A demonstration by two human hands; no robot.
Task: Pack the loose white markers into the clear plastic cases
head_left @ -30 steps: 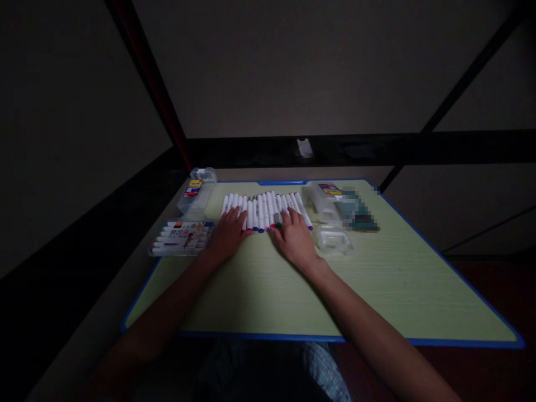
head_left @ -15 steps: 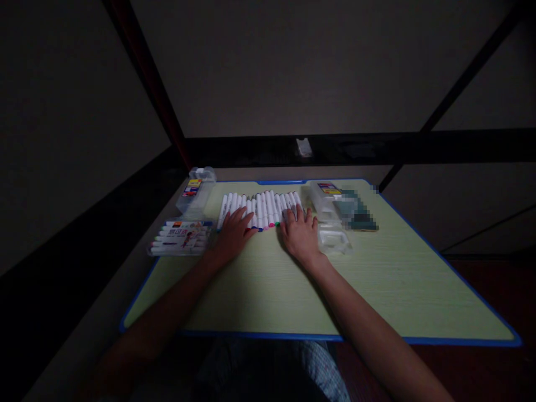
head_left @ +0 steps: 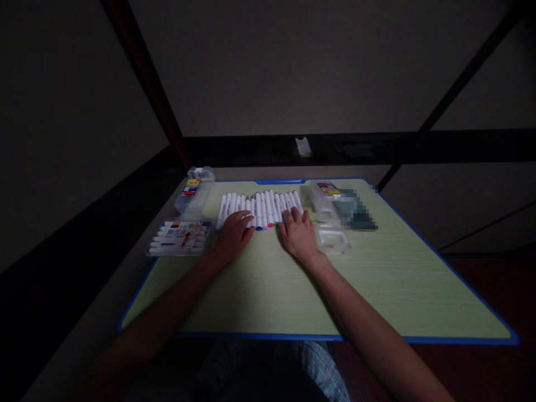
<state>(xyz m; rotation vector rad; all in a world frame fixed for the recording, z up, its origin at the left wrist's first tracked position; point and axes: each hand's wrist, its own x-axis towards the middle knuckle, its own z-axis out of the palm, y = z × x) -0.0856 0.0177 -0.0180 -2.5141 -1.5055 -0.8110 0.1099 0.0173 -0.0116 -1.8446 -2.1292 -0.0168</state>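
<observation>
your left hand (head_left: 233, 237) and right hand (head_left: 300, 237) lie flat with fingers spread, gripping nothing, fingertips on the near ends of the row of markers (head_left: 260, 207), apparently to keep it even. the row lies far-centre on the green table (head_left: 272, 290): white barrels side by side, coloured caps nearest you. a full marker case (head_left: 179, 238) lies left, a clear lid (head_left: 334, 239) just right.

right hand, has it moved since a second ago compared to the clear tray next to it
Yes. The right hand has slid rightward along the row of markers, and now lies closer to the clear tray.
</observation>
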